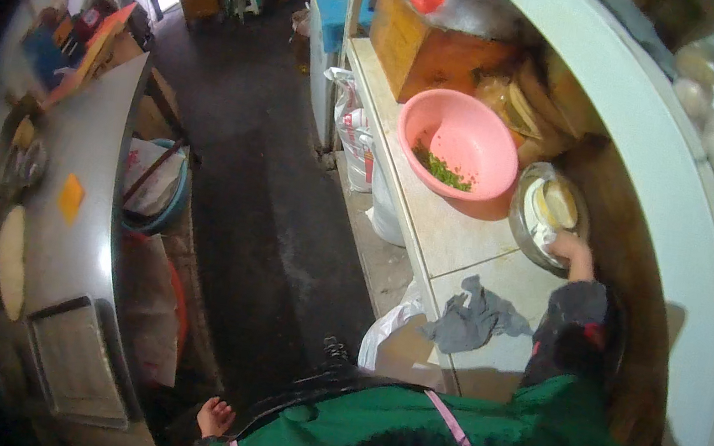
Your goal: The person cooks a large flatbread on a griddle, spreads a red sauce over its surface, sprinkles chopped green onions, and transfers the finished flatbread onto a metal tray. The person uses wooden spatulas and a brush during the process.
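My right hand (571, 249) reaches into a round metal bowl (514, 236) on the tiled shelf, its fingers at something white, perhaps cloth or plastic. A yellow-and-white oval item (557, 204) lies in the same bowl; what it is, I cannot tell. Beside it, a pink plastic basin (481, 131) contains chopped green herbs (441, 170). A crumpled grey cloth (478, 317) lies nearer to me on the tiles. Low beside my body hangs my left hand (216, 416), fingers curled, with no object visible in it.
On the left stands a metal-topped table (93, 183) with a long pale piece of dough (12, 261) and a rectangular tray (80, 362). A dark floor aisle (267, 175) runs between table and shelf. White sacks (358, 147) stand under the shelf; a wooden box (418, 45) sits on it.
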Demonstrator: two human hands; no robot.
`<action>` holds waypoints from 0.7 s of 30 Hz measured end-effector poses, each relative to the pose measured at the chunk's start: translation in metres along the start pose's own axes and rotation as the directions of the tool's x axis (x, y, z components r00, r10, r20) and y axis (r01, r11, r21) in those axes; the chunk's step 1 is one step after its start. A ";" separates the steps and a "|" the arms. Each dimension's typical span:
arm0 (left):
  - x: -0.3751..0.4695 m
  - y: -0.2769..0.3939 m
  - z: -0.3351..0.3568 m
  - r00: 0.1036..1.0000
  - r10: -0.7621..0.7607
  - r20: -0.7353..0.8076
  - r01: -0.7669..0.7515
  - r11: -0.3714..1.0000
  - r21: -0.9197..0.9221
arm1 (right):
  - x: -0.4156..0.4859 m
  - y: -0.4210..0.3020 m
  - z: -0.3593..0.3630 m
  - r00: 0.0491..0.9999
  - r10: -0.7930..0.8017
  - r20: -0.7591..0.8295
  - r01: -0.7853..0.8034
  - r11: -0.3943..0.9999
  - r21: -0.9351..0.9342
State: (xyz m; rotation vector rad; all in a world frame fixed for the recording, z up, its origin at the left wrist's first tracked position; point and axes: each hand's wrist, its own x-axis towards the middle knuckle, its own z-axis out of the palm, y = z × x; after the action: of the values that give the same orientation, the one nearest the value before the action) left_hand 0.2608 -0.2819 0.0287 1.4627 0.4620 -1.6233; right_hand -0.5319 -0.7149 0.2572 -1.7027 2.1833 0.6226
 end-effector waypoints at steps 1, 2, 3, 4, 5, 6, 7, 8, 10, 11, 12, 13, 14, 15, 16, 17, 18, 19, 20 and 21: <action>0.000 0.003 0.007 1.000 -0.001 0.023 0.001 1.000 0.009 | 0.001 0.007 -0.010 0.998 0.015 -0.059 -0.014 1.000 0.020; -0.001 0.006 0.014 0.984 0.094 0.152 -0.110 0.989 0.102 | -0.001 0.010 -0.012 0.936 0.055 -0.346 0.113 0.888 0.446; -0.004 0.005 0.023 0.961 0.231 0.151 -0.260 0.943 0.210 | 0.003 0.013 -0.020 0.931 0.146 -0.335 0.047 0.861 0.507; -0.008 0.001 0.032 0.919 0.392 0.037 -0.392 0.902 0.179 | 0.007 0.016 -0.028 0.923 0.172 -0.344 0.077 0.794 0.603; -0.013 -0.010 0.044 0.845 0.528 -0.085 -0.495 0.832 0.250 | 0.016 0.015 -0.034 0.924 0.191 -0.331 0.066 0.773 0.631; -0.018 0.007 0.050 0.962 0.240 0.127 -0.204 0.948 -0.244 | 0.020 0.013 -0.032 0.919 0.216 -0.330 0.041 0.779 0.625; -0.025 0.008 0.057 0.968 0.220 -0.119 -0.221 0.975 -0.001 | 0.030 0.009 -0.033 0.914 0.221 -0.340 0.038 0.787 0.615; -0.030 0.009 0.065 0.956 0.248 -0.156 -0.253 0.967 -0.009 | 0.037 0.007 -0.031 0.912 0.228 -0.341 0.027 0.797 0.604; -0.042 0.011 0.075 0.951 0.280 -0.131 -0.292 0.953 -0.081 | 0.050 0.002 -0.025 0.912 0.243 -0.329 -0.001 0.805 0.593; -0.046 0.013 0.079 0.954 0.293 -0.063 -0.299 0.943 -0.148 | 0.055 0.000 -0.022 0.914 0.245 -0.323 -0.009 0.809 0.588; -0.049 0.013 0.080 0.955 0.297 -0.016 -0.293 0.931 -0.216 | 0.060 -0.002 -0.019 0.917 0.243 -0.317 -0.012 0.810 0.587; -0.052 0.012 0.079 0.951 0.309 -0.030 -0.308 0.929 -0.205 | 0.063 -0.003 -0.017 0.919 0.243 -0.312 -0.015 0.809 0.587; -0.054 0.007 0.077 0.951 0.301 -0.068 -0.308 0.930 -0.200 | 0.066 -0.005 -0.016 0.920 0.240 -0.309 -0.016 0.812 0.584; -0.055 0.002 0.074 0.956 0.273 -0.106 -0.289 0.934 -0.209 | 0.067 -0.005 -0.015 0.919 0.242 -0.313 -0.017 0.814 0.580; -0.055 -0.007 0.071 0.903 0.333 -0.272 -0.355 0.934 -0.035 | 0.068 -0.005 -0.014 0.919 0.238 -0.315 -0.013 0.816 0.578; -0.055 -0.013 0.065 0.916 0.324 -0.236 -0.353 0.931 -0.092 | 0.069 -0.006 -0.013 0.919 0.234 -0.319 -0.008 0.817 0.576; -0.056 -0.019 0.057 0.928 0.316 -0.197 -0.347 0.926 -0.148 | 0.070 -0.005 -0.014 0.916 0.232 -0.326 -0.004 0.820 0.572; -0.056 -0.025 0.051 0.937 0.274 -0.215 -0.318 0.925 -0.207 | 0.070 -0.005 -0.012 0.916 0.228 -0.329 -0.001 0.823 0.568; -0.055 -0.030 0.044 0.930 0.292 -0.224 -0.328 0.933 -0.145 | 0.070 -0.006 -0.011 0.917 0.223 -0.332 0.003 0.826 0.564; -0.056 -0.033 0.038 0.917 0.275 -0.289 -0.312 0.946 -0.087 | 0.070 -0.006 -0.011 0.915 0.224 -0.336 0.004 0.827 0.562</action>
State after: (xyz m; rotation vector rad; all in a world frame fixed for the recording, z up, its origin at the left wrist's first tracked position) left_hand 0.2073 -0.2734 0.0807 1.5791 0.4672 -1.1384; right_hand -0.5431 -0.7807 0.2313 -1.4641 2.4097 -0.3579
